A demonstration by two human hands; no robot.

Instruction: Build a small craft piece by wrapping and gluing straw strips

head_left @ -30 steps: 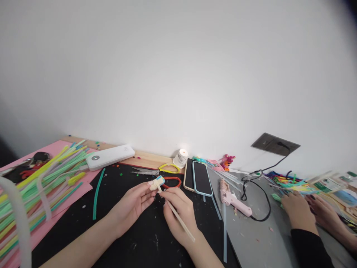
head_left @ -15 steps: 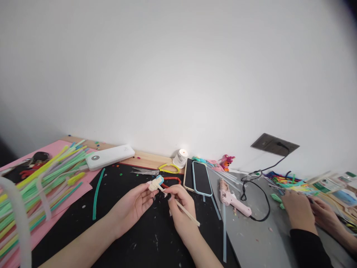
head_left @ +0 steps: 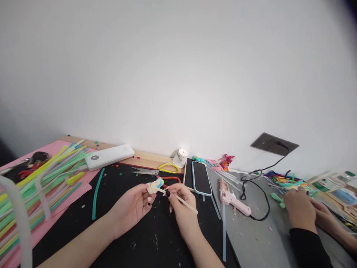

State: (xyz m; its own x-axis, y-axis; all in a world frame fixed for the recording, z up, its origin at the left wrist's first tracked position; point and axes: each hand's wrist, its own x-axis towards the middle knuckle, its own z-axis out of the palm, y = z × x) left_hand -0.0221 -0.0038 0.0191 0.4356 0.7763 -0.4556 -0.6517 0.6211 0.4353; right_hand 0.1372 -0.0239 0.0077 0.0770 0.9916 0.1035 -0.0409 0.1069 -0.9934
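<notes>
My left hand (head_left: 131, 208) pinches a small cream-coloured bundle of wound pipe cleaner (head_left: 153, 187), which has a blue patch at its top. A loose cream pipe cleaner (head_left: 186, 204) runs from the bundle to the right, its far end sticking out past my right hand (head_left: 182, 210). The thumb and fingers of that hand are closed on the strand close to the bundle. Both hands are held above a black mat (head_left: 139, 242). Just behind them lie scissors (head_left: 145, 171) with yellow handle loops and a red-handled tool (head_left: 174, 180), partly hidden.
Many coloured pipe cleaners (head_left: 52, 182) lie on pink sheets at left, with a white device (head_left: 110, 156) behind. A white cup (head_left: 180, 158), a phone (head_left: 202, 178) and a corded pink glue gun (head_left: 234, 201) stand or lie right of centre. A co-worker's hands (head_left: 301, 208) work at far right.
The bundle has turned slightly in my left hand, and its blue patch faces differently. My right hand has shifted a little, and the strand's free end has moved up slightly.
</notes>
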